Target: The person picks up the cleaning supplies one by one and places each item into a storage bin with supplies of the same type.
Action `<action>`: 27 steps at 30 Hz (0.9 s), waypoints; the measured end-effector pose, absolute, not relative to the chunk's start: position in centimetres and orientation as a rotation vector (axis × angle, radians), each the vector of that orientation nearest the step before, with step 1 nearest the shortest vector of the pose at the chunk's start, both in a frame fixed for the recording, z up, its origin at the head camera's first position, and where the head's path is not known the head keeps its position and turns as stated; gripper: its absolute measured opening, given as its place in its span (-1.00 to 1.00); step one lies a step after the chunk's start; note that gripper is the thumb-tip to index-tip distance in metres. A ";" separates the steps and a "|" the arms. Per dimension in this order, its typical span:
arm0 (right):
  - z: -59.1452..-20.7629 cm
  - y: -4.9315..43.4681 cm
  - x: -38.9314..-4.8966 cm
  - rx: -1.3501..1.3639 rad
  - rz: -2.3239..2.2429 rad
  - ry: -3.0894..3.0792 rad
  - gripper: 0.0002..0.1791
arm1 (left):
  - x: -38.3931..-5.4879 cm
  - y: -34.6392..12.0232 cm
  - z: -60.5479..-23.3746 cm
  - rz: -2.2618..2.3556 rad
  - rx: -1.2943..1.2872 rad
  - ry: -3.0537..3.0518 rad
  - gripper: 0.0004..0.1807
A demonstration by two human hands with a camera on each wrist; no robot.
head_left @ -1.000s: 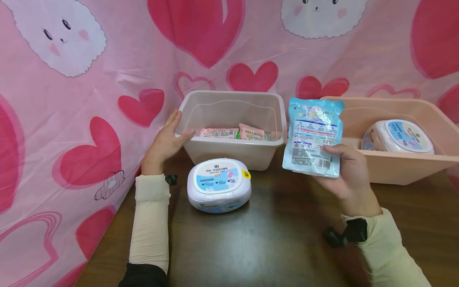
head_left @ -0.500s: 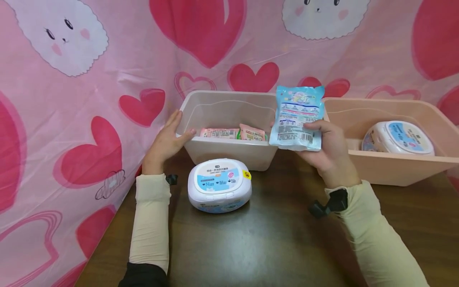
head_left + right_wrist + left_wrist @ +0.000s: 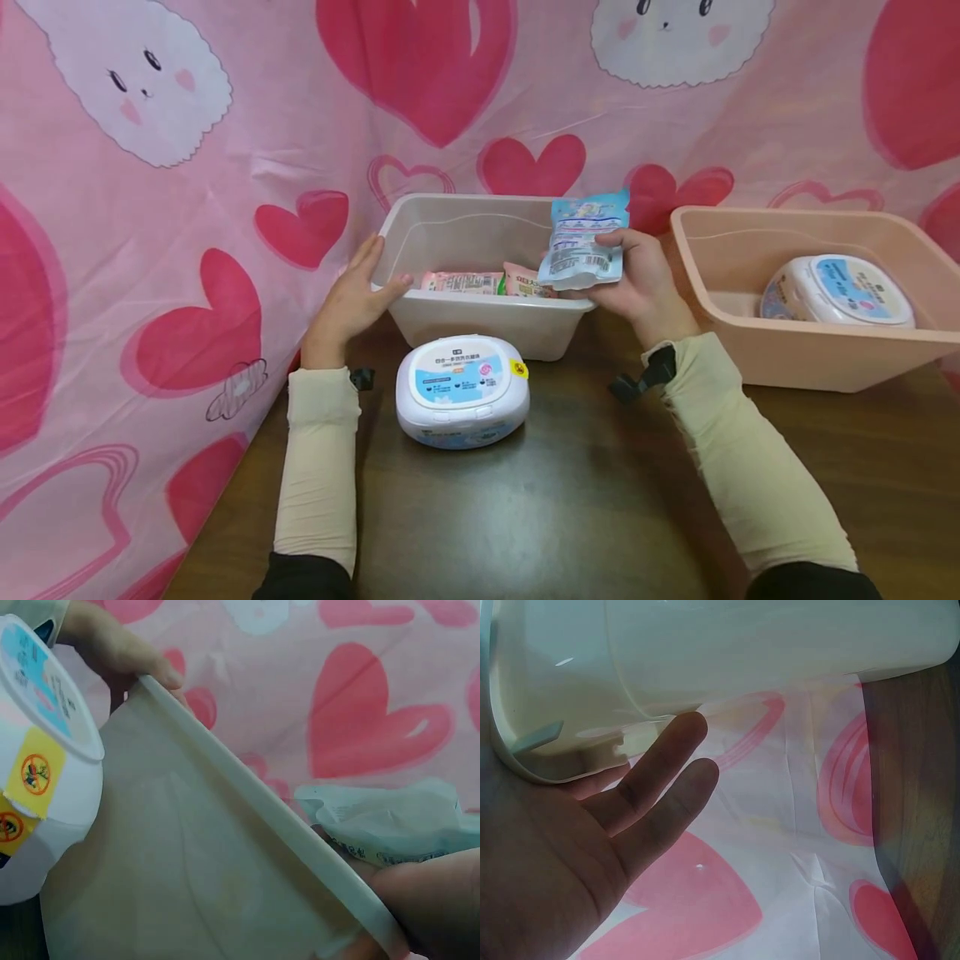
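A light blue printed pouch (image 3: 583, 246) is held in my right hand (image 3: 637, 279), thumb across its printed face. It hangs over the right end of the whitish plastic bin (image 3: 487, 329); the right wrist view shows the pouch (image 3: 390, 817) above the bin's rim (image 3: 262, 802). At the bin's left end, my left hand (image 3: 341, 304) rests against the rim with fingers extended; in the left wrist view its fingers (image 3: 664, 810) lie by the outer wall. Pink packets (image 3: 465, 282) lie inside, partly hidden by the front wall. A white oval tub (image 3: 461, 392) stands before the bin.
A peach plastic bin (image 3: 810, 358) stands to the right, holding another white oval tub (image 3: 847, 287). Both bins stand on a dark wooden table (image 3: 525, 517). A pink heart-patterned cloth (image 3: 285, 108) hangs behind and at the left.
My right hand has carried the blue pouch leftward, from between the two bins to over the whitish bin's right end; the pouch's top now tilts away. My left hand stays at the rim.
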State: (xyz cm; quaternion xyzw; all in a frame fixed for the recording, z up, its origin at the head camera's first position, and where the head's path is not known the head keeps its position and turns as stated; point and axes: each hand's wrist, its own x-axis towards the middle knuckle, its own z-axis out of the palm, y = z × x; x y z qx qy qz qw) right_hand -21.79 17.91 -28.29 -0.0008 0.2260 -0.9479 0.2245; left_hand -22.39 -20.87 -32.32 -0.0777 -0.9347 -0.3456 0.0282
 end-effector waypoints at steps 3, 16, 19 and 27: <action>-28.4 17.8 -22.1 0.030 -2.612 0.621 -0.29 | -22.4 -20.8 -32.3 -1.062 -0.259 -2.877 0.05; -26.3 16.2 -23.1 0.185 -2.452 1.013 -0.34 | -22.4 -20.9 -32.4 -1.085 -0.248 -2.867 0.05; -25.7 15.2 -23.0 0.246 -2.440 1.231 -0.50 | -22.4 -20.9 -32.5 -1.101 -0.232 -2.867 0.06; -24.7 16.1 -21.3 0.101 -2.394 1.719 -0.29 | -22.7 -21.0 -32.5 -1.027 -0.277 -2.870 0.04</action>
